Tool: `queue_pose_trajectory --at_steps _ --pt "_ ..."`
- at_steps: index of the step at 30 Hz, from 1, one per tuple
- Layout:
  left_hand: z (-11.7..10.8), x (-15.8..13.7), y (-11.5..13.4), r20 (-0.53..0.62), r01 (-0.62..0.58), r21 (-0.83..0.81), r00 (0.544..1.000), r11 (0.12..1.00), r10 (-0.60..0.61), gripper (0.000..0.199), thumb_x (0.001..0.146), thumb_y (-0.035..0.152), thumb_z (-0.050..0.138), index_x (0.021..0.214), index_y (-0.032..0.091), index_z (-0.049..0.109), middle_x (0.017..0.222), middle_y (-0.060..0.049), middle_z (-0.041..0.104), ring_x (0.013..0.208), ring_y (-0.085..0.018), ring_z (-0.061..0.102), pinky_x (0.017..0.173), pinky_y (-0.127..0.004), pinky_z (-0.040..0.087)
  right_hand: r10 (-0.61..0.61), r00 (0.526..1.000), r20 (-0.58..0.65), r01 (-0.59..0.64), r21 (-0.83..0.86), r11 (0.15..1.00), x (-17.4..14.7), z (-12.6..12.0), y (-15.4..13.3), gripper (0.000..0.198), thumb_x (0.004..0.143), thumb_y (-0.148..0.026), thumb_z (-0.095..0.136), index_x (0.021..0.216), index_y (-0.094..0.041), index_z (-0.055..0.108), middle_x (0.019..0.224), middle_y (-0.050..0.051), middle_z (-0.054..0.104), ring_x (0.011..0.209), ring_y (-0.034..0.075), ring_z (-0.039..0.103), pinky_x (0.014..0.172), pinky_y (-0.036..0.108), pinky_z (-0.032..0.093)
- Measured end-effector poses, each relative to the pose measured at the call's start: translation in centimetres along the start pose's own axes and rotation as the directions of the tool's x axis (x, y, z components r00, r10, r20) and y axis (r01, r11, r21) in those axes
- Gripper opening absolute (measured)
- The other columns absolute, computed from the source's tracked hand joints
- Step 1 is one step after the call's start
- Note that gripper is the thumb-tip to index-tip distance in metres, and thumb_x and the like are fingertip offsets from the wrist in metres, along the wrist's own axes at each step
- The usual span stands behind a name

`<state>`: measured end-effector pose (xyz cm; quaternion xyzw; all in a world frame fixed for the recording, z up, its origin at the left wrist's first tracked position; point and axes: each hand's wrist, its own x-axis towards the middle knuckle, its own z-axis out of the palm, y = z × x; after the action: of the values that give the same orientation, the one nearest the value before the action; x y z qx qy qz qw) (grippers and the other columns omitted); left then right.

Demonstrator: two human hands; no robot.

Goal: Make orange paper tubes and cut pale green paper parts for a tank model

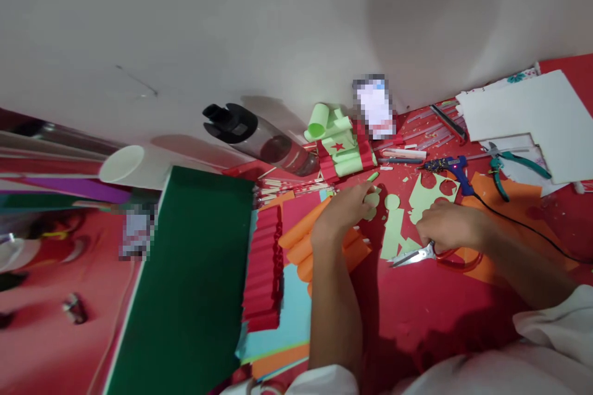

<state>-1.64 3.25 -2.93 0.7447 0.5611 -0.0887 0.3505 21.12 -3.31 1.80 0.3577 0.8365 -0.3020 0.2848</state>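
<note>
My left hand (345, 210) reaches over orange rolled paper (301, 228), its fingers bent together at a light green paper circle (372, 205); its fingertips are partly hidden. Another green paper circle (392, 202) lies a little to the right. My right hand (451, 225) is closed at the lower edge of a green paper sheet (424, 190) with round holes cut in it. Beneath that hand is a pair of scissors (417, 255), its blades pointing left and its red handles on the table. Cut green scraps (393, 231) lie between my hands.
A glue gun (447, 165), green-handled pliers (503, 173) and white board (532, 111) are at right. Behind stand a green paper model with a red star (340, 145), a phone (374, 105) and a bottle (269, 142). Left are red pleated paper (262, 268) and a green board (185, 284).
</note>
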Motion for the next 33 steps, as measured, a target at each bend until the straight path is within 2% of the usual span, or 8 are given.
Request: queue_pose_trajectory --at_steps 3,7,13,17,19,22,27,33 --pt "0.1 0.1 -0.2 -0.037 0.000 -0.002 0.999 1.000 0.000 0.036 0.090 0.018 0.064 0.126 0.023 0.066 0.122 -0.009 0.073 0.109 -0.023 0.068 0.087 -0.030 0.050 -0.005 1.000 -0.006 0.005 0.002 1.000 0.1 0.4 0.3 0.014 0.084 -0.015 0.073 0.094 -0.020 0.081 0.096 0.012 0.080 0.100 0.029 0.074 0.079 0.035 0.045" --pt "0.4 0.2 0.7 -0.074 -0.033 0.070 0.997 0.997 0.038 0.038 0.092 0.018 0.063 0.129 0.022 0.063 0.136 -0.012 0.065 0.114 -0.026 0.066 0.087 -0.033 0.050 0.005 1.000 -0.027 -0.004 0.036 0.999 -0.1 0.8 0.6 0.012 0.087 -0.018 0.071 0.094 -0.021 0.080 0.099 0.011 0.079 0.101 0.028 0.073 0.078 0.033 0.043" --pt "1.6 1.0 2.5 0.069 -0.169 0.087 0.984 0.982 0.163 0.037 0.089 0.014 0.063 0.125 0.026 0.063 0.122 -0.008 0.070 0.110 -0.026 0.067 0.089 -0.033 0.050 -0.008 0.965 -0.264 0.040 0.114 0.993 -0.7 2.7 3.4 0.018 0.096 -0.029 0.068 0.110 -0.025 0.079 0.100 0.009 0.077 0.105 0.028 0.070 0.085 0.034 0.043" --pt "2.1 1.3 3.2 0.105 -0.194 0.146 0.978 0.970 0.179 0.033 0.085 0.007 0.059 0.114 0.023 0.061 0.123 -0.009 0.068 0.109 -0.025 0.066 0.086 -0.032 0.050 0.251 0.892 -0.377 -0.242 0.070 0.968 -0.6 2.4 5.8 0.025 0.101 -0.035 0.062 0.117 -0.020 0.074 0.100 0.014 0.077 0.101 0.031 0.071 0.080 0.035 0.043" --pt "2.1 1.2 3.4 0.117 -0.189 0.172 0.978 0.967 0.170 0.029 0.086 0.005 0.056 0.110 0.022 0.060 0.122 -0.009 0.067 0.104 -0.025 0.067 0.082 -0.033 0.049 0.373 0.856 -0.357 -0.370 0.078 0.926 -0.4 1.7 6.3 0.028 0.100 -0.036 0.062 0.119 -0.018 0.072 0.102 0.017 0.077 0.102 0.034 0.071 0.078 0.036 0.044" --pt "2.1 1.0 3.6 0.110 -0.170 0.175 0.982 0.970 0.152 0.033 0.086 0.003 0.053 0.112 0.022 0.058 0.123 -0.010 0.065 0.100 -0.024 0.068 0.079 -0.033 0.048 0.450 0.844 -0.292 -0.437 0.112 0.892 0.0 0.8 6.1 0.030 0.099 -0.035 0.065 0.123 -0.018 0.070 0.109 0.018 0.078 0.106 0.034 0.073 0.082 0.036 0.048" --pt "2.2 1.0 3.4 0.104 -0.169 0.159 0.983 0.973 0.153 0.035 0.085 0.004 0.055 0.114 0.023 0.057 0.124 -0.009 0.065 0.104 -0.025 0.066 0.080 -0.034 0.047 0.485 0.849 -0.210 -0.464 0.147 0.874 0.8 0.1 5.0 0.045 0.094 -0.027 0.071 0.137 -0.017 0.062 0.118 0.020 0.078 0.114 0.034 0.074 0.090 0.037 0.050" --pt "2.4 1.0 3.3 0.122 -0.180 0.191 0.980 0.965 0.159 0.034 0.084 0.006 0.057 0.113 0.024 0.056 0.123 -0.010 0.065 0.104 -0.027 0.067 0.078 -0.034 0.045 0.465 0.855 -0.229 -0.442 0.147 0.885 1.4 0.4 5.5 0.056 0.092 -0.025 0.071 0.145 -0.015 0.055 0.118 0.023 0.078 0.115 0.035 0.075 0.092 0.038 0.052"
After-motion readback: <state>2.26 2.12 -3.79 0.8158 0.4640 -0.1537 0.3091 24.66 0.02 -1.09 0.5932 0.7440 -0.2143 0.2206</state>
